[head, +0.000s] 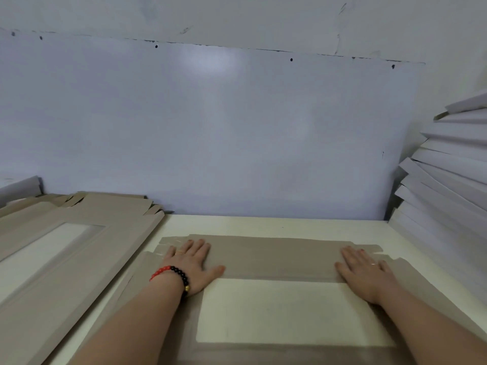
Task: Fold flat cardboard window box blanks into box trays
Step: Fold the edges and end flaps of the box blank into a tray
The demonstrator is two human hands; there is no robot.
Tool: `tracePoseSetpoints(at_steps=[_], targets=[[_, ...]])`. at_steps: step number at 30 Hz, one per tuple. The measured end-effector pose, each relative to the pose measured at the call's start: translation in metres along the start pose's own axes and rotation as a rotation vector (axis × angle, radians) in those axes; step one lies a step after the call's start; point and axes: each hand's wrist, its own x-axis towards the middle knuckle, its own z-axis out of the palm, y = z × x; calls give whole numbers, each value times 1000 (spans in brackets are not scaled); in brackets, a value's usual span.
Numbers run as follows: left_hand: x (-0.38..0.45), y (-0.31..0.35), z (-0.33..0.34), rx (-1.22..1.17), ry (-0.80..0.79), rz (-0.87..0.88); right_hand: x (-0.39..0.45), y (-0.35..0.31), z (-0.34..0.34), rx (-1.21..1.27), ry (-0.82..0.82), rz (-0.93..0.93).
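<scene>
1. Lying flat on the cream table (263, 223) is a tan cardboard blank (276, 255), its window opening showing the tabletop through it.
2. On the blank's far strip, the left hand (193, 262) presses down with fingers spread straight; a red and black bead bracelet (172, 275) circles that wrist.
3. At the blank's other end, the right hand (365, 271) presses flat too, fingers straight.
4. Left of the blank lies a stack of more blanks (79, 233).
5. Right of the blank, a pile of white folded trays (448, 180) leans against the wall.
</scene>
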Motion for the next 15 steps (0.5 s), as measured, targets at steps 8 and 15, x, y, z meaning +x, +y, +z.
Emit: tracePoseSetpoints(at_steps=[8,15], targets=[[-9,-45,0,1,24,-138,-28,74,1,-10,46,173],[-32,-54,-23,70,183,-125,-63,95,-10,-163,233,324]])
